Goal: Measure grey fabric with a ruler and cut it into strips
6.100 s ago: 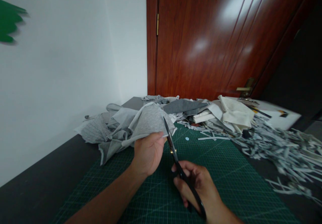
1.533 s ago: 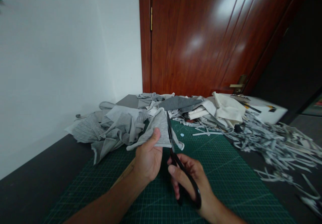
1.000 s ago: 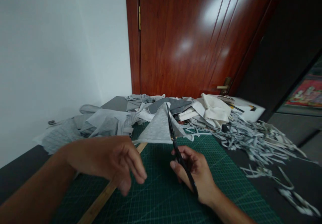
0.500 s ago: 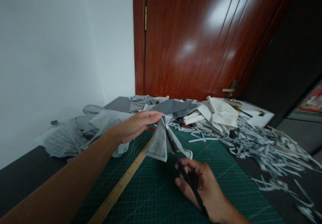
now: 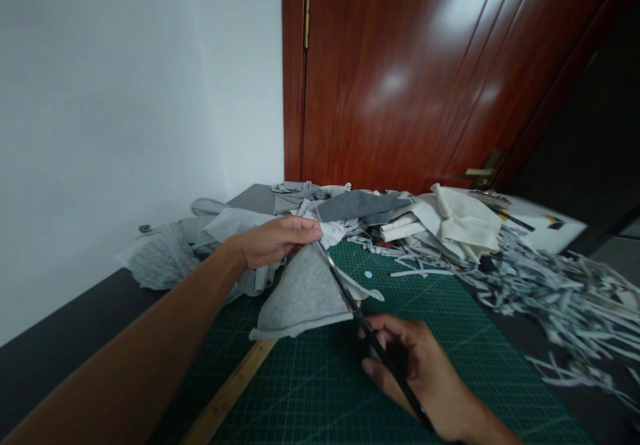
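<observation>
- Far left, a heap of grey cloth [image 5: 165, 258] slumps against the wall.
- Left hand [image 5: 273, 239] pinches the top corner of the grey fabric piece [image 5: 303, 295], lifting it into a soft, heathered triangle above the green cutting mat [image 5: 450, 345].
- A wooden ruler [image 5: 227, 395] lies beneath it.
- Black scissors [image 5: 360, 321] run along its right edge, blades nearly together.
- Right hand [image 5: 415, 371] is wrapped tightly around the handles.
- Far right, cut strips [image 5: 555, 291] litter the table.

I saw a dark table [image 5: 60, 358] at lower left carrying a green cutting mat [image 5: 450, 338], fabric scraps [image 5: 165, 261], and cut strips [image 5: 560, 291] at right.
</observation>
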`<state>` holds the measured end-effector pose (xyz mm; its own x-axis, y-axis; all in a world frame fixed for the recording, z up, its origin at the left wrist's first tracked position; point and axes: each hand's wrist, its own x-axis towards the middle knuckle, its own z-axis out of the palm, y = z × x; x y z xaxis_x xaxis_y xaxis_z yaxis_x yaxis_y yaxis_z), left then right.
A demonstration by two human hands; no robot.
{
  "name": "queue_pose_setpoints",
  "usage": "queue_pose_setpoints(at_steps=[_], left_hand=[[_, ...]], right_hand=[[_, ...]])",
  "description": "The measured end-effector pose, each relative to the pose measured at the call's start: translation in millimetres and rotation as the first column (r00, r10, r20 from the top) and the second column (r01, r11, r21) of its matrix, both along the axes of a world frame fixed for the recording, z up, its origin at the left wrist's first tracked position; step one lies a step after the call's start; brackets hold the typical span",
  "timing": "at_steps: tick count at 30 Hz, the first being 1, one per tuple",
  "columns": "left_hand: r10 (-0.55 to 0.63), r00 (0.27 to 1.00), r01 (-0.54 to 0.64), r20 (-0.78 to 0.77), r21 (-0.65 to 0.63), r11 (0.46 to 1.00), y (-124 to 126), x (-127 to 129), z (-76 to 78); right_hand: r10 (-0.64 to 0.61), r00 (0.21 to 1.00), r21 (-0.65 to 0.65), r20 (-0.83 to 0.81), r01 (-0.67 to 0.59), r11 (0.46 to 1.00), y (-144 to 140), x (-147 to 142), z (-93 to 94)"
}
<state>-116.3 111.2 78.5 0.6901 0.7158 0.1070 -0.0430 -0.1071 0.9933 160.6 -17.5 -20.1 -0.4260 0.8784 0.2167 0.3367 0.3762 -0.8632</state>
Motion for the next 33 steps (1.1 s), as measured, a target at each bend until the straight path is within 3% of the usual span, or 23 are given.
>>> queue_pose_setpoints(at_steps=[4, 12, 16, 20, 25, 29, 33], left_hand=[[0.028, 0.999, -0.028, -0.043, 0.006, 1.0, 0.2, -8.7, 1.8], [0.167, 0.98, -0.15, -0.107, 0.151, 0.977, -5.7, -11.8, 15.2], [0.155, 0.986, -0.149, -0.058, 0.095, 0.984, -7.9, -12.8, 15.5], [0.16, 0.986, -0.158, 0.038, -0.06, 0.986, -8.9, -12.5, 12.7], [0.189, 0.982, -0.191, -0.029, -0.164, 0.968, -7.7, -12.2, 9.9], [0.18, 0.983, -0.183, -0.034, -0.173, 0.968, -8.6, -13.1, 11.1], [0.24, 0.969, -0.231, 0.067, -0.12, 0.966, -10.8, -10.9, 14.0]], right_hand=[[-0.015, 1.0, 0.001, 0.009, 0.015, 1.0, 0.6, 0.2, 0.3], [-0.055, 0.998, -0.014, 0.021, 0.055, 0.998, 1.4, -0.9, 0.5], [-0.048, 0.999, -0.016, 0.025, 0.048, 0.999, 1.5, -1.2, 0.7], [-0.049, 0.998, -0.019, 0.026, 0.049, 0.999, 1.8, -2.2, 1.8], [-0.05, 0.999, -0.03, 0.01, 0.051, 0.998, 1.9, -3.4, 2.9], [-0.05, 0.999, -0.031, 0.011, 0.05, 0.998, 1.3, -3.0, 1.9], [-0.049, 0.999, -0.027, 0.017, 0.049, 0.998, 0.4, -2.0, 0.9]])
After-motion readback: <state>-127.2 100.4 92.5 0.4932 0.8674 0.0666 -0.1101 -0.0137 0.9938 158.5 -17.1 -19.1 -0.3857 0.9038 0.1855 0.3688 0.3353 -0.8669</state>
